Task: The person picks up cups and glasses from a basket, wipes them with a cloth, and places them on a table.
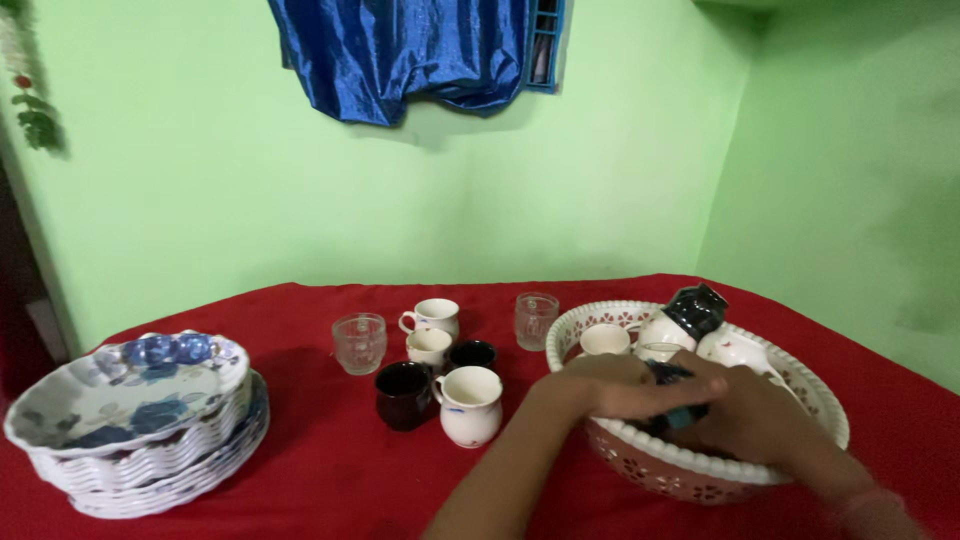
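Your right hand [755, 420] and left hand [610, 388] meet over the near rim of the white lattice basket [700, 470], both closed around one dark cup [672, 398] just inside that rim. The cup sits between your palms, equally near each. It is too covered to tell its mouth's direction or long axis, though it seems tipped sideways

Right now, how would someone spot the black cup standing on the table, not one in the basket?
On the red tablecloth, left of the white basket, stands a cluster of cups. The black cup is at its front left, beside a white mug, larger than the other dark cup behind.
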